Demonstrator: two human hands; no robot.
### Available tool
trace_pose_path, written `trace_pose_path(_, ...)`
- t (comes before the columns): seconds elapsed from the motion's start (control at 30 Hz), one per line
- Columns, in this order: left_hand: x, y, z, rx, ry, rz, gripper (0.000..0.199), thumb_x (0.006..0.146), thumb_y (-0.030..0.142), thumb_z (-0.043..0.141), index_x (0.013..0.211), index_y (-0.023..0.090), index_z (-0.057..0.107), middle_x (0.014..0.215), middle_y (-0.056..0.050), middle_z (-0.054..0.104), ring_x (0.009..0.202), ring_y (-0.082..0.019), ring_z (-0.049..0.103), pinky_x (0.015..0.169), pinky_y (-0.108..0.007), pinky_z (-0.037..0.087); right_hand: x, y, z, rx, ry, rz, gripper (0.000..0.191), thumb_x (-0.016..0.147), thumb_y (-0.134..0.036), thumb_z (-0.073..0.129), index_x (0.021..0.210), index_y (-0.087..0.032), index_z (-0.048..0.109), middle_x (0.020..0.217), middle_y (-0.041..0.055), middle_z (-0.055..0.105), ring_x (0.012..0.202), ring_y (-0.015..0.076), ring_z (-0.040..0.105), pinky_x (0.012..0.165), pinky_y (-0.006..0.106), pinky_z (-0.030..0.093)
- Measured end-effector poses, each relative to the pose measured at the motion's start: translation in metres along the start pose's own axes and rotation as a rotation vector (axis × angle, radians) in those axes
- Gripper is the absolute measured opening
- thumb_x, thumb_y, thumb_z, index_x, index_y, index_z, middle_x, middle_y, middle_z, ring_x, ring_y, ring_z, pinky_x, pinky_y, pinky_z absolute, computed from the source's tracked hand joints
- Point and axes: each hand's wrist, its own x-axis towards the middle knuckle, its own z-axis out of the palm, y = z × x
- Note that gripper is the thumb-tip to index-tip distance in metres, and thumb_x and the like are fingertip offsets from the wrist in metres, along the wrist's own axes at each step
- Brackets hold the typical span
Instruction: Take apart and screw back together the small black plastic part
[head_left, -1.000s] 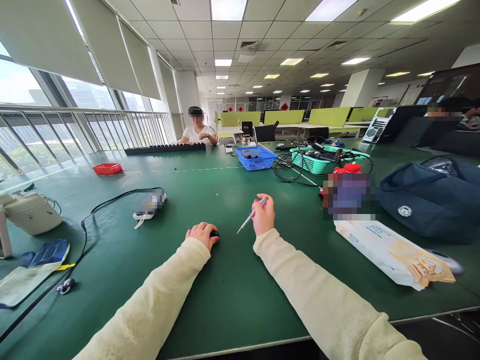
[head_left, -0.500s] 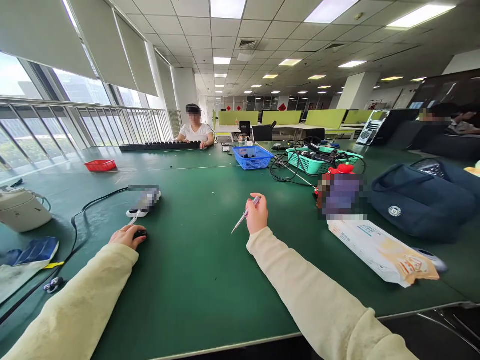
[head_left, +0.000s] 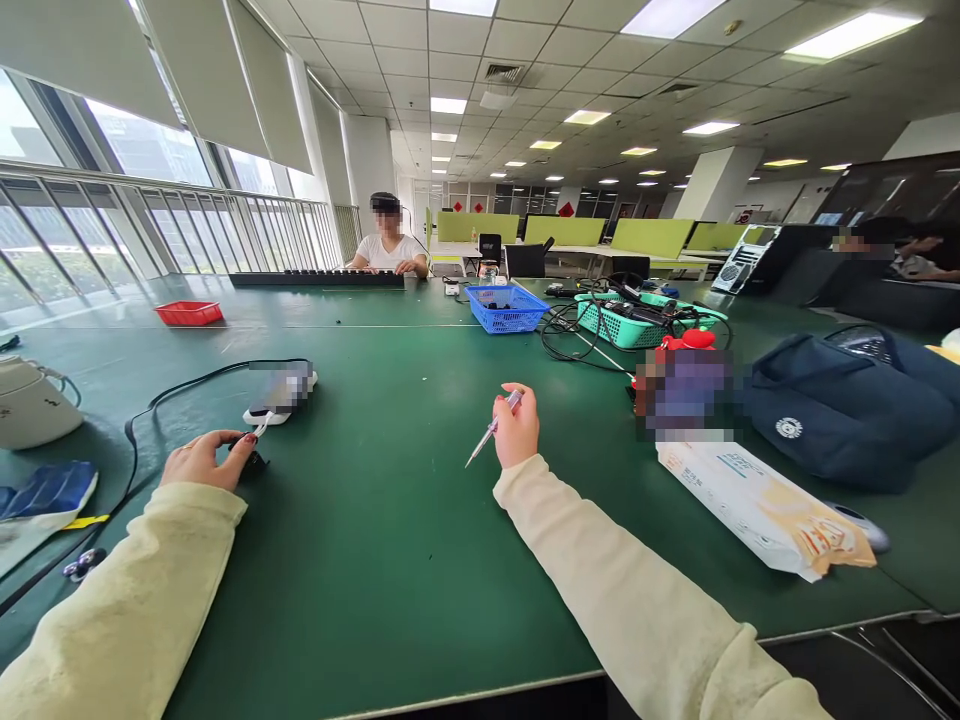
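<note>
My right hand (head_left: 517,428) is closed around a slim screwdriver (head_left: 481,442) with a pale, clear-looking handle. Its thin metal shaft points down and left above the green tabletop (head_left: 390,560). To the left, the thumb and fingers of my left hand (head_left: 201,460) close on a small black object (head_left: 253,465) at the table surface; its kind is too small and partly covered to make out. Just beyond that hand lies a phone-like device (head_left: 281,392), blurred on top, with a white cable (head_left: 262,425) running toward my fingers.
A red tray (head_left: 190,313), a blue basket (head_left: 507,310) and a green basket of cables (head_left: 622,325) stand farther back. On the right lie a wipes pack (head_left: 757,505) and a navy bag (head_left: 847,410). A person (head_left: 388,250) sits across the table.
My left hand has shifted left and its grip has turned, so more of the small black object shows. My right hand and the screwdriver hold almost still. The view has moved slightly.
</note>
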Motion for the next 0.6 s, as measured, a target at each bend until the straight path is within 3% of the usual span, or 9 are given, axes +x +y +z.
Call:
trace_pose_path(0.07,-0.005,0.004,-0.002,-0.008,-0.003,0.006,0.045,0.083,0.05,0.045,0.104,0.018,0.069,0.103,-0.013,0.071,0.109,-0.032,0.059,0.099,-0.044,0.045,-0.001,-0.002,0.001,-0.003,0.006,0.019,0.023,0.078,-0.03,0.053,0.1,-0.024,0.053,0.07,-0.0054,0.053,0.054,0.0107,0.045,0.051,0.024,0.039)
trace_pose_path(0.23,-0.023,0.013,0.001,-0.07,0.069,0.212,0.045,0.079,0.058,0.045,0.097,0.023,0.068,0.093,-0.007,0.07,0.093,-0.026,0.061,0.086,-0.037,0.048,-0.003,-0.009,0.002,-0.01,-0.007,0.048,0.022,0.077,-0.029,0.053,0.099,-0.024,0.052,0.069,-0.0058,0.052,0.053,0.0105,0.045,0.051,0.024,0.039)
trace_pose_path(0.33,-0.032,0.021,0.002,-0.105,-0.006,0.264,0.039,0.077,0.057,0.047,0.09,0.025,0.066,0.084,-0.003,0.069,0.083,-0.022,0.062,0.074,-0.031,0.048,-0.006,-0.014,0.002,-0.028,-0.009,0.077,0.022,0.076,-0.029,0.054,0.098,-0.025,0.052,0.069,-0.0058,0.051,0.054,0.0107,0.045,0.052,0.024,0.04)
trace_pose_path(0.47,-0.033,0.025,0.002,-0.089,-0.068,0.195,0.037,0.076,0.058,0.048,0.085,0.025,0.063,0.082,-0.003,0.07,0.083,-0.023,0.064,0.069,-0.031,0.046,-0.008,-0.02,0.002,-0.049,-0.006,0.101,0.022,0.076,-0.029,0.053,0.097,-0.025,0.051,0.068,-0.0058,0.051,0.054,0.0111,0.045,0.051,0.024,0.039)
trace_pose_path(0.6,-0.03,0.023,0.003,-0.083,-0.036,0.135,0.037,0.077,0.058,0.048,0.086,0.025,0.063,0.083,-0.003,0.071,0.084,-0.023,0.064,0.07,-0.031,0.045,-0.008,-0.02,0.002,-0.043,-0.006,0.092,0.022,0.075,-0.028,0.053,0.097,-0.024,0.051,0.067,-0.006,0.051,0.053,0.011,0.044,0.051,0.024,0.039)
